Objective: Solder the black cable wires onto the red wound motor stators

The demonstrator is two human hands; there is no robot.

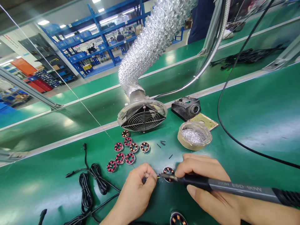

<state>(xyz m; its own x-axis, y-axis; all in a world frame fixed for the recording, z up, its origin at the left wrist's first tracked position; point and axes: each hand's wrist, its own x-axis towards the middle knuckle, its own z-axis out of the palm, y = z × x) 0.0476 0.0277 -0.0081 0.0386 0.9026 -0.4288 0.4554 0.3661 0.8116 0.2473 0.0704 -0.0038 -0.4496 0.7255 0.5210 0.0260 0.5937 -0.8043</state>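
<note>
From the head, a round beige tub (186, 143) holds silvery shreds (192, 135), eight metal-rimmed coil rings (127, 158) — five red, three copper — lie on the green worktop (257, 125), the left hand (138, 187) pinches a thin wire (158, 177) beside a ninth ring (167, 170), the right hand (211, 168) grips a grey-and-black soldering iron (225, 185) over it, and a tenth ring (177, 217) sits lower.

Btm coil ring (179, 216) cut off by edge, blk cable end (144, 180) part-hidden in L hand (137, 191)
</note>
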